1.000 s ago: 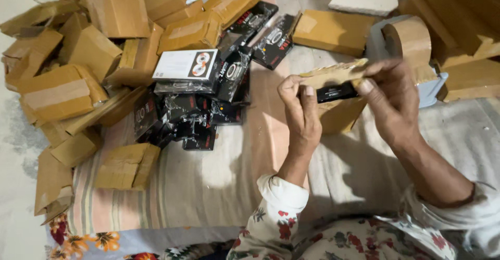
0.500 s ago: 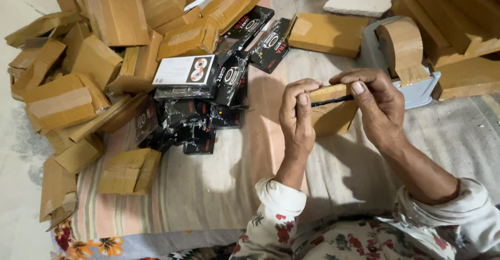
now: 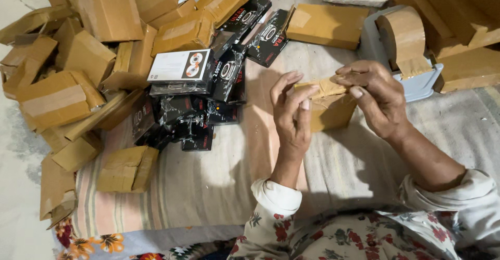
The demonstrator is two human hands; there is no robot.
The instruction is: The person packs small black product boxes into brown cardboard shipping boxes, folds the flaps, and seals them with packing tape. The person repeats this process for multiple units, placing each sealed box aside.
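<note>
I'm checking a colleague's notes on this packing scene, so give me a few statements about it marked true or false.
1. Both hands, left hand and right hand, hold a small brown box between them. True.
2. The tape roll sits in a red dispenser. False: the dispenser is grey-blue.
3. A pile of black packets lies left of the hands. True.
4. The brown box rests flat on the striped cloth. False: it is held up above it.

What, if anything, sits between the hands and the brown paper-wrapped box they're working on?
Nothing visible: the left hand and right hand both touch the brown wrapped box directly, one at each end.
</note>
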